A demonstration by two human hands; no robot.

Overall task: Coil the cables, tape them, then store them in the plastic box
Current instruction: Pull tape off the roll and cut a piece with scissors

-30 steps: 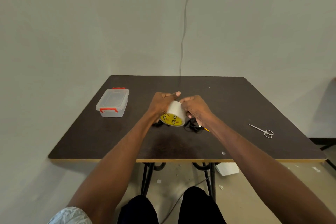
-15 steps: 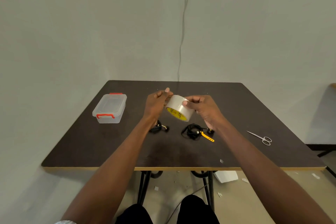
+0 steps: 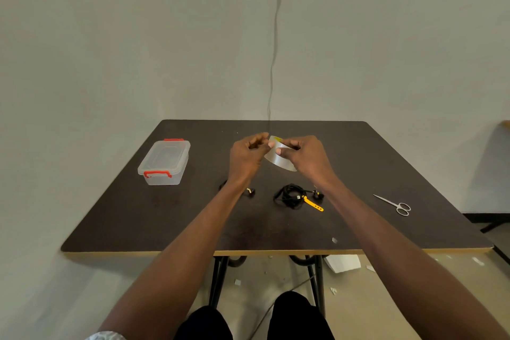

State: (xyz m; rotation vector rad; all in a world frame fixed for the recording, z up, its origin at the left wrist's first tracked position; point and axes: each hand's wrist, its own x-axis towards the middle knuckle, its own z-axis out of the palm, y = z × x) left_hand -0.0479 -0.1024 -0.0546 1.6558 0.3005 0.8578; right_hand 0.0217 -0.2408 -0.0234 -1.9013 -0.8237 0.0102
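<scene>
Both hands up over the table! The right hand (image 3: 309, 159) grips the tape roll (image 3: 278, 159), thumb across its face, fingers curled round it. The left hand (image 3: 247, 156) meets it, fingertips pinching at the roll's near rim. Below the wrists lie two coiled cables: one (image 3: 289, 197) with a yellow strap, another (image 3: 249, 192) half hidden by the left forearm. Left of the hands sits the plastic box (image 3: 164, 161), lid on; right, scissors (image 3: 393, 204).
</scene>
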